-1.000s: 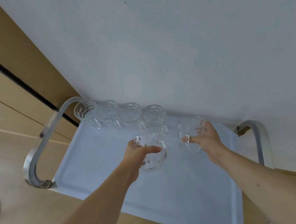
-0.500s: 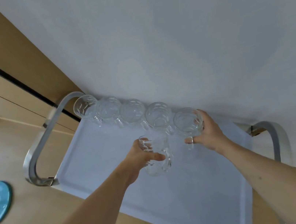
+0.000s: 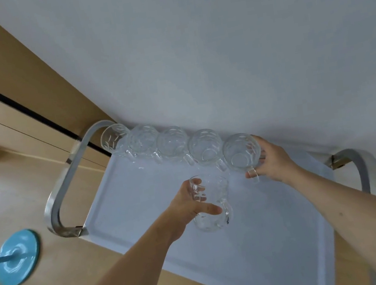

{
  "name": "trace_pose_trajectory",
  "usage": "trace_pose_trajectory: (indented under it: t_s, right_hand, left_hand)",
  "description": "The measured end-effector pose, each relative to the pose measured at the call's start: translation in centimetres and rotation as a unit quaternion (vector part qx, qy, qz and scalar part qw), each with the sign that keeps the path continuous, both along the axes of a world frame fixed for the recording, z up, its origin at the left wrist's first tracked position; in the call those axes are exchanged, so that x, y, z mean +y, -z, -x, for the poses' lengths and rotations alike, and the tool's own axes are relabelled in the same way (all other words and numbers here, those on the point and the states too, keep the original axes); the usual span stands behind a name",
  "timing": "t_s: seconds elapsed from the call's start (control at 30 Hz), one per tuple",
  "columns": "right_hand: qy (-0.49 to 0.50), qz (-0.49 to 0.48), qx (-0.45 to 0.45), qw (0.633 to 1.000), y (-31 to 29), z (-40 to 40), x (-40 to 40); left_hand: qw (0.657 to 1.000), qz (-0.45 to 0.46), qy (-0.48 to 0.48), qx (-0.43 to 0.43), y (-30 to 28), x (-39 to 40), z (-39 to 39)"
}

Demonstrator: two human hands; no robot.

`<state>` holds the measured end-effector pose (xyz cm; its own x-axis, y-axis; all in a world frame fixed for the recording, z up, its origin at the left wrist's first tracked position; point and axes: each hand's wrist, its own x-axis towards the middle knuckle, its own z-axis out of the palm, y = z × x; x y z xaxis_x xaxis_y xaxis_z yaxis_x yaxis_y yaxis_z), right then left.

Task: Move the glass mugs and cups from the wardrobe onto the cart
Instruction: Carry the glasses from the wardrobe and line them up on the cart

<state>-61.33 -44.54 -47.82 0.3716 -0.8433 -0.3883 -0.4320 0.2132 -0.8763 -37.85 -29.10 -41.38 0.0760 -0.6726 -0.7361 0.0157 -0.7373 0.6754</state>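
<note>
A pale blue cart top (image 3: 141, 198) stands against a white wall. Along its far edge runs a row of clear glass mugs (image 3: 172, 142). My right hand (image 3: 272, 161) grips the rightmost glass mug (image 3: 240, 154) at the end of that row, the mug resting at the far edge. My left hand (image 3: 186, 206) holds a second glass mug (image 3: 213, 209) tilted just above the middle of the cart top.
Curved metal handles rise at the cart's left end (image 3: 66, 185) and right end (image 3: 366, 169). A blue round base on a pole (image 3: 16, 258) stands on the wooden floor to the left. Wooden cabinet fronts (image 3: 4, 96) fill the upper left.
My right hand carried its mug away from me and set it at the right end of the row. My left hand's mug has barely moved over the cart's middle.
</note>
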Motion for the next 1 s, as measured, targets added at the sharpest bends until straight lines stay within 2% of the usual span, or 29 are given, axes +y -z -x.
trace_pose_trajectory:
  t_s: [0.17, 0.33, 0.43, 0.53, 0.67, 0.8, 0.87, 1.0]
  right_hand:
    - [-0.015, 0.038, 0.083, 0.996, -0.1, 0.2, 0.0]
    - [0.066, 0.105, 0.194, 0.973, -0.1, 1.6, 2.4]
    - [0.152, 0.102, 0.164, 0.969, -1.3, 2.5, 5.1]
    - [0.182, 0.056, 0.107, 0.976, -3.5, 3.0, 7.9]
    - [0.152, -0.022, 0.039, 0.987, -7.2, 3.2, 11.1]
    - [0.076, -0.082, -0.001, 0.994, -10.0, 3.6, 13.2]
    - [0.059, -0.095, -0.005, 0.994, -10.7, 4.0, 14.0]
    - [0.082, -0.047, 0.059, 0.994, -11.3, 5.3, 15.1]
  left_hand:
    - [0.999, 0.011, 0.022, -0.027, 0.2, 0.1, 0.5]
    - [0.993, 0.042, 0.073, -0.086, 0.0, 0.8, 1.7]
    - [0.982, 0.07, 0.107, -0.139, -0.2, 1.1, 3.1]
    - [0.967, 0.107, 0.15, -0.177, -0.9, 1.0, 4.6]
    - [0.945, 0.152, 0.216, -0.192, -1.9, 0.5, 6.4]
    - [0.901, 0.203, 0.295, -0.243, -3.0, 0.1, 8.5]
    - [0.882, 0.224, 0.323, -0.258, -3.3, 0.1, 9.6]
    - [0.862, 0.256, 0.354, -0.258, -3.2, 0.4, 11.0]
